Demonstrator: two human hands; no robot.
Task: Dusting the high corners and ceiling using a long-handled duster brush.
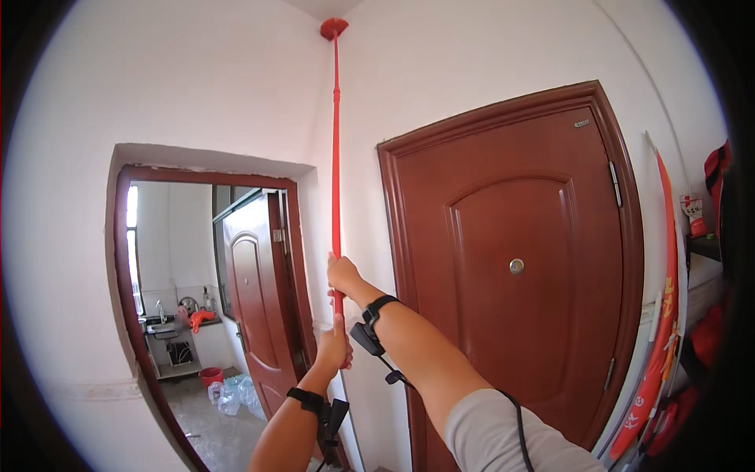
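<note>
Both my hands grip a long red telescopic pole [336, 177] that stands almost upright before me. My right hand [344, 275] is closed around it above, and my left hand [334, 347] holds its lower end. At the top of the pole, a red duster head [334, 28] sits in the corner where two white walls meet, just below the ceiling [324, 6]. Whether its bristles touch the wall cannot be made out. Black straps with small devices are fastened around both my forearms.
A closed reddish-brown door [513, 330] is to the right. On the left, a doorway with an open brown door [259, 295] shows a sink [160, 327], a red bucket [211, 376] and clear plastic bags [236, 394] on the floor. Rolled red flags [655, 366] lean at the far right.
</note>
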